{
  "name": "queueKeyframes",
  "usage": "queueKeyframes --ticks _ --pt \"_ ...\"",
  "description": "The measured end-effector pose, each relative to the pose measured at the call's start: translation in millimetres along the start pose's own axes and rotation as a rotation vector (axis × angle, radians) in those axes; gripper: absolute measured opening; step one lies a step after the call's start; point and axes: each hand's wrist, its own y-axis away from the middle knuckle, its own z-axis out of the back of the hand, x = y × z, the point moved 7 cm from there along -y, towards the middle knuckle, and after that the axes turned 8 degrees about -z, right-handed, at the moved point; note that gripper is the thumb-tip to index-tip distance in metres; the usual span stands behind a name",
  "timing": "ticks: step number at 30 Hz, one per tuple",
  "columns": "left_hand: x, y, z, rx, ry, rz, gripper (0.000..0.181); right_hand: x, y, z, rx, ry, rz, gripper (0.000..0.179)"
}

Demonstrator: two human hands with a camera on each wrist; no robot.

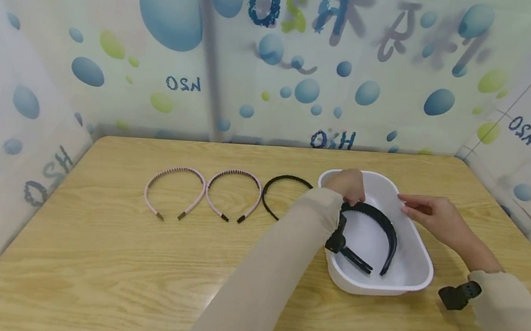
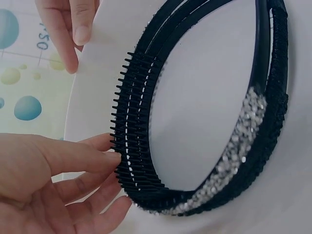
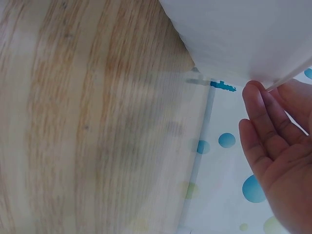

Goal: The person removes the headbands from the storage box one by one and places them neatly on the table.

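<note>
Inside the white plastic basin [image 1: 415,253] lie black headbands [image 1: 384,222], nested together. The left wrist view shows comb teeth on one black headband [image 2: 127,117] and silver sparkling stones on another headband [image 2: 239,141]. My left hand [image 1: 348,184] reaches into the basin, and in its wrist view the left hand [image 2: 53,180] pinches the toothed edge between thumb and fingers. At the basin's right side my right hand [image 1: 437,216] grips the rim, its fingers [image 3: 265,117] against the outer wall and its thumb over the edge.
Left of the basin, a row of headbands lies on the wooden table [image 1: 123,270]: a pink headband [image 1: 176,169], another pink headband [image 1: 238,172] and a thin black headband [image 1: 289,177], partly behind my left sleeve. A patterned curtain [image 1: 275,103] stands behind the table.
</note>
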Motion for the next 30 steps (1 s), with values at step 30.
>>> queueKeyframes --ticks 30 --pt "-21.2 22.6 34.9 -0.161 0.029 -0.147 0.025 -1.3 0.0 -0.3 0.007 -0.002 -0.003 0.039"
